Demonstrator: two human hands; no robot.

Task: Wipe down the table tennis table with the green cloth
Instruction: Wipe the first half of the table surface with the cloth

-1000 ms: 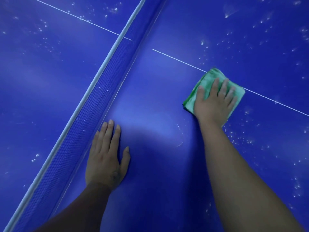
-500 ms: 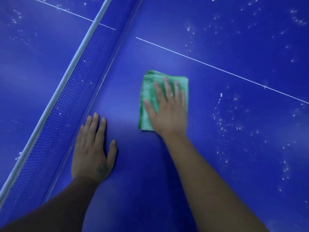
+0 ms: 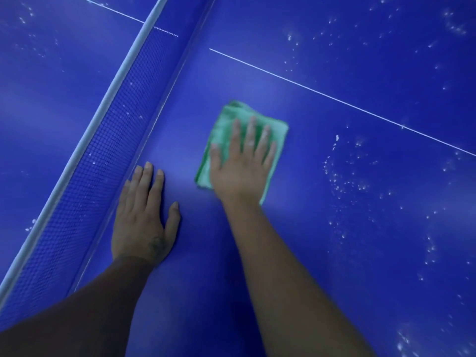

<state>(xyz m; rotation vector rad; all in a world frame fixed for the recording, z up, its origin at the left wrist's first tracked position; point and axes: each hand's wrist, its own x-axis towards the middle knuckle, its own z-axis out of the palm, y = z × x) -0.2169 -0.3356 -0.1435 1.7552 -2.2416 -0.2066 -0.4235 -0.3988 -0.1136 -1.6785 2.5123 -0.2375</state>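
Cloth [image 3: 226,130] flat under spread right hand [image 3: 240,167]; left hand [image 3: 143,222] flat, bracing. Press evenly, sweep toward droplets [image 3: 345,184].

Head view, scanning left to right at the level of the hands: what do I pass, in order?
Net → left hand flat on the table → green cloth with the right hand pressed on top → scattered white specks.
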